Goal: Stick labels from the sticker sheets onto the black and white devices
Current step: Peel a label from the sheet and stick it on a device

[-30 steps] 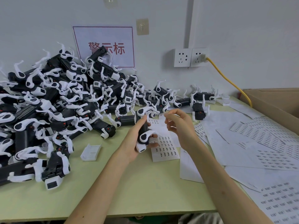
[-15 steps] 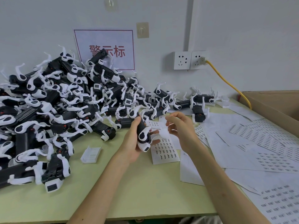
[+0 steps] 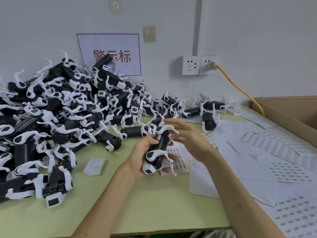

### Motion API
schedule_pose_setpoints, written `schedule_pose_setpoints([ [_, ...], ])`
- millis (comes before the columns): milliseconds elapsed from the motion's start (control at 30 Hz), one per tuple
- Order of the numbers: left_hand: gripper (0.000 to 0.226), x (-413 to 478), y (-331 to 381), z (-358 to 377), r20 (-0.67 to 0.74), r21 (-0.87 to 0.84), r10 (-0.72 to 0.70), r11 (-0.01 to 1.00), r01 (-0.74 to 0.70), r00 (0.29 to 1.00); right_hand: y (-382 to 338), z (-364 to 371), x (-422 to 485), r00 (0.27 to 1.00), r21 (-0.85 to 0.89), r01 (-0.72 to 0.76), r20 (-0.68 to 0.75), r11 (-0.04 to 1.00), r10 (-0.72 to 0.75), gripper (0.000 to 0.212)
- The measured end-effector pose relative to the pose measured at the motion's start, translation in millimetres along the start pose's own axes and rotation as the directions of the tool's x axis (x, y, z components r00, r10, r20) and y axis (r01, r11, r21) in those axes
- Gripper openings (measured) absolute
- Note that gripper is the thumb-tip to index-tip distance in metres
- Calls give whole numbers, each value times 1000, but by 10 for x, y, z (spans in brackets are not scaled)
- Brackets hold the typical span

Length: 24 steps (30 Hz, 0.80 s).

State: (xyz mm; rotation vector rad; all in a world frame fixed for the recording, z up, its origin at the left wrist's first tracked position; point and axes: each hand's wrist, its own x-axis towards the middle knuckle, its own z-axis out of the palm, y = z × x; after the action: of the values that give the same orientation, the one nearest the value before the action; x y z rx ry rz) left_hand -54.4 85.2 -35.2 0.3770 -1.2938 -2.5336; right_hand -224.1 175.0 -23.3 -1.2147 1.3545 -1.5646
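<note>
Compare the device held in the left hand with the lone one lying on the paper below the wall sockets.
The held device is gripped by the left hand, raised and tilted; the lone device lies untouched on a white sheet. The held device is nearer the camera, the lone device farther back. Both are black with white parts.

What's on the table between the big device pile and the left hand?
One small white ribbed plastic piece lies on the green table, apart from the device pile and from the left hand that grips a device. The head view shows it.
</note>
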Motion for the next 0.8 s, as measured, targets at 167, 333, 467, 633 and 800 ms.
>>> schedule_pose_setpoints([
  [167,61,4,24,-35,-49,115,-83,990,88,995,34,-162,-53,979,-91,-131,147,987,143,30],
  [333,64,8,109,-134,-246,-142,90,982,-127,965,-4,-473,-210,934,-51,-291,203,955,295,36],
  [467,49,67,107,-156,-415,-9,253,959,-283,874,-30,-598,-188,955,220,-275,-49,936,292,24],
  [633,6,122,90,-249,-607,316,527,847,-428,595,8,-900,-309,873,798,471,-483,376,-70,36],
  [800,34,103,88,-328,-698,493,660,724,-482,278,69,-881,-322,861,807,470,-508,356,13,44],
])
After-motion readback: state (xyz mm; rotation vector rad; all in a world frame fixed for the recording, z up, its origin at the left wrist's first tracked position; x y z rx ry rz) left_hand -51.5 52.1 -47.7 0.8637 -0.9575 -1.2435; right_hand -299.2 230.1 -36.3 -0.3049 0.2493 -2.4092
